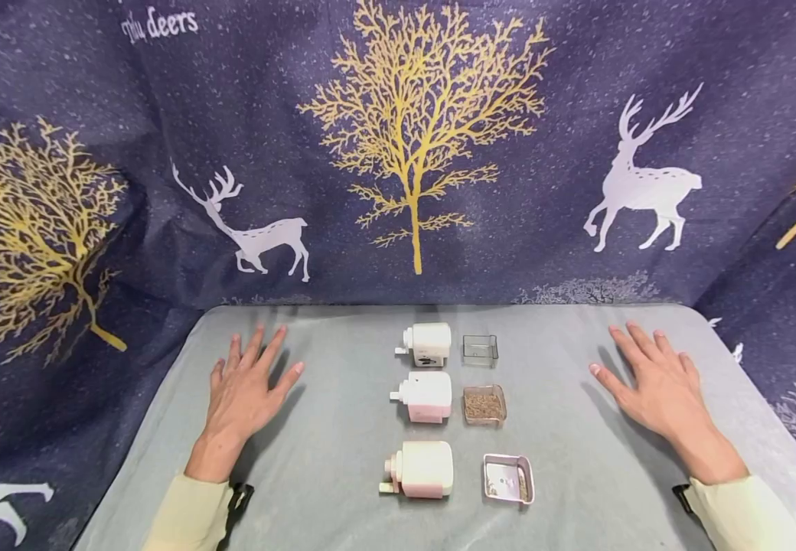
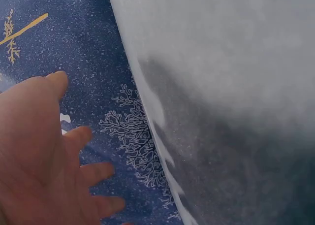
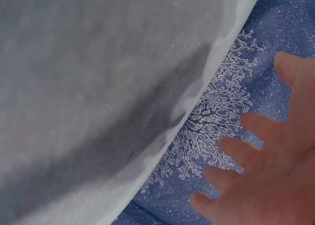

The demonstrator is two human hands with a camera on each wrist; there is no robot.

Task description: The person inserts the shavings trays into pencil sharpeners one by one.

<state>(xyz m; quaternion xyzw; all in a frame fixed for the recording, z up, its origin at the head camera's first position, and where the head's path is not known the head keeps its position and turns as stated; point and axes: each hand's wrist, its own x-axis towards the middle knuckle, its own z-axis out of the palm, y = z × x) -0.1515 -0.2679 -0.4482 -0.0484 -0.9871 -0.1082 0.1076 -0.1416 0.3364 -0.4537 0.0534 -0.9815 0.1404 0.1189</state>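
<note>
My left hand (image 1: 243, 394) is spread palm down over the left side of the table, holding nothing. On the right side my right hand (image 1: 663, 390) is likewise spread, with nothing in it. Between them, in a column, are three hand-crank pencil sharpeners: a white one with a dark print (image 1: 431, 344) at the back, a white and pink one (image 1: 428, 396) in the middle, and a cream and pink one (image 1: 425, 468) in front. To their right lie a clear drawer (image 1: 481, 350), a drawer of brown shavings (image 1: 484, 405) and a pinkish drawer (image 1: 508, 480) with a few bits inside.
A grey cloth covers the table (image 1: 329, 428). Behind it hangs a dark blue curtain (image 1: 343, 283) printed with gold trees and white deer. In both wrist views the table edge (image 2: 147, 107) slants past the fingers.
</note>
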